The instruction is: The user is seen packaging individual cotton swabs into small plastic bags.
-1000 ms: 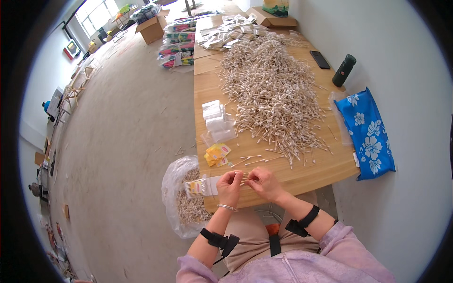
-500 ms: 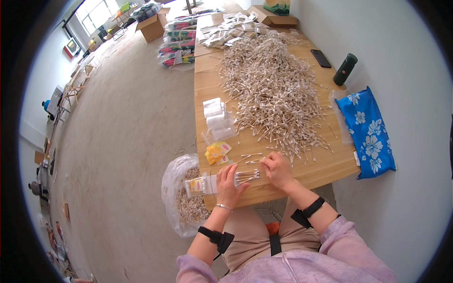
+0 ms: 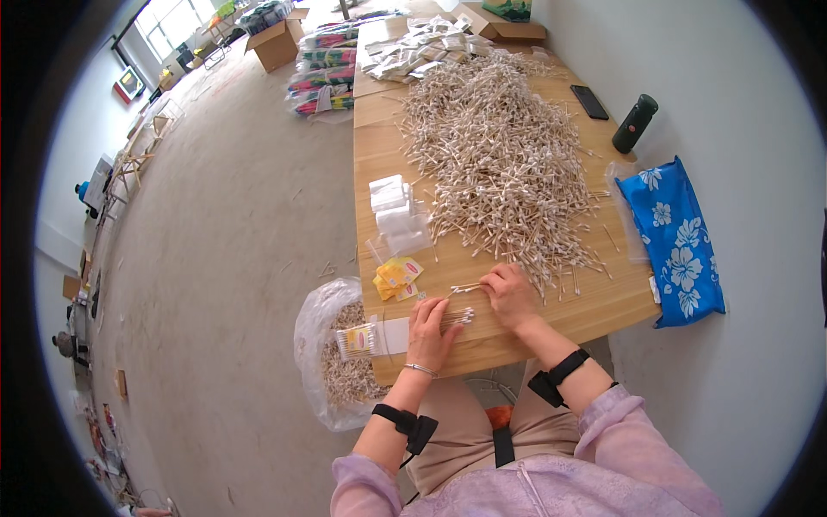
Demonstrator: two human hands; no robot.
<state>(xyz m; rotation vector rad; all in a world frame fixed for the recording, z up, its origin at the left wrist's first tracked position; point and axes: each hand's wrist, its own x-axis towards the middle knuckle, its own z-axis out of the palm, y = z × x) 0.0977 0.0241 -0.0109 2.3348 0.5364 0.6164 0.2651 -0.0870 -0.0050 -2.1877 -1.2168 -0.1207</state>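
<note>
Room: bare grey floor [image 3: 233, 215] strewn with stray sticks; its far left side curves into the fisheye's dark rim, too small and bent to make out well
Table: pale wood-grain tabletop [image 3: 560, 326], smooth, with a rounded near corner
Swab heap: a tangled mound of cotton swabs [image 3: 500, 155], thin pale sticks with white fluffy tips, over the middle of the table; the lower layers are buried
Left hand: the left hand [image 3: 425, 334] lies palm down near the front edge, fingers close together over a small bundle of swabs [image 3: 460, 317]; the tips stick out on the right, the other ends are hidden, and how firmly it is held I cannot tell
Right hand: the right hand [image 3: 512, 297] has fingertips drawn narrow at the ends of a few loose swabs [image 3: 466, 287]; pinched or merely touched, I cannot tell
Packet: a flat, clear filled packet [image 3: 357, 341] of swabs with a yellow label, at the table's left edge, beside a blank white sheet [image 3: 393, 334] partly covered by the left hand
Cards: glossy yellow cards [image 3: 398, 274], overlapping, below filmy clear bags [image 3: 399, 215]
Below: a crinkled plastic sack [image 3: 312, 353] of swabs, partly hidden by the tabletop
</note>
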